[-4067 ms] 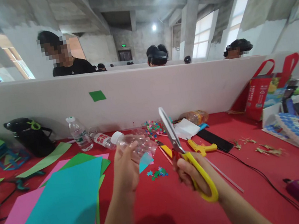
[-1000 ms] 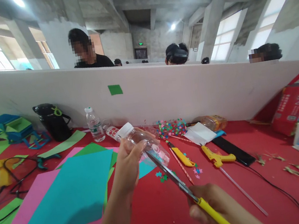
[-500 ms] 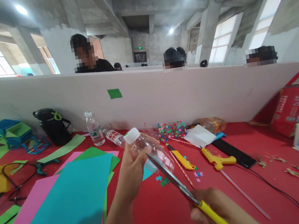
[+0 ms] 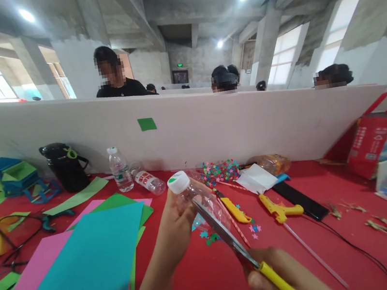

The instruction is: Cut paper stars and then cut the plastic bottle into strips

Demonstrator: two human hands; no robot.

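My left hand [image 4: 178,221] is closed around the upper part of a clear plastic bottle [image 4: 208,205] with a white cap, tilted with the cap towards the upper left. In my right hand [image 4: 268,270] are scissors [image 4: 225,233] with yellow handles. Their blades point up and left, with the tips at the bottle's side near my left thumb; whether they pierce the plastic I cannot tell. Beyond the bottle lie a yellow utility knife [image 4: 235,209], a striped straw [image 4: 236,226] and small star-shaped pieces [image 4: 210,237] on the red table.
Coloured paper sheets [image 4: 84,265] cover the left. A yellow glue gun [image 4: 279,207] with a glue stick and cord lies right. Bottles [image 4: 121,173], a black flask [image 4: 67,167] and a red bag [image 4: 370,136] stand before the white partition [image 4: 191,133]. People are behind it.
The bottle has turned slightly in my left hand, its cap shifting right and down and showing more of its top. The scissors' tips stay at its side. The camera view has moved slightly.
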